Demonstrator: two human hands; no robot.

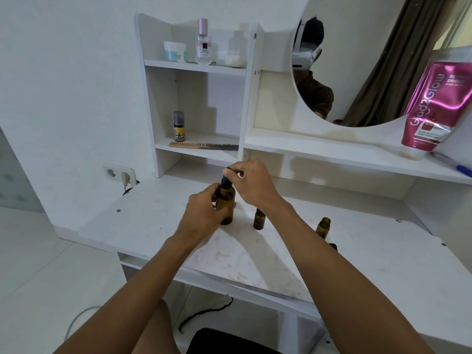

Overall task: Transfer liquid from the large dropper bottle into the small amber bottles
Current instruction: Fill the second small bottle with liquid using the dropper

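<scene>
While the left hand (204, 208) grips the bottle (226, 201) near the desk's (357, 251) back edge and the right hand (252, 182) pinches its cap (226, 180), the glass looks light, slick and breakable, best held round its body.

Glossy amber glass bottle (226, 204), wooden comb (201, 145) (matt), marbled tabletop (245, 254)

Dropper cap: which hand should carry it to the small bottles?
Right. The right hand pinches the dropper cap, and the small amber bottles stand on its side; the left hand holds the large dropper bottle.
</scene>
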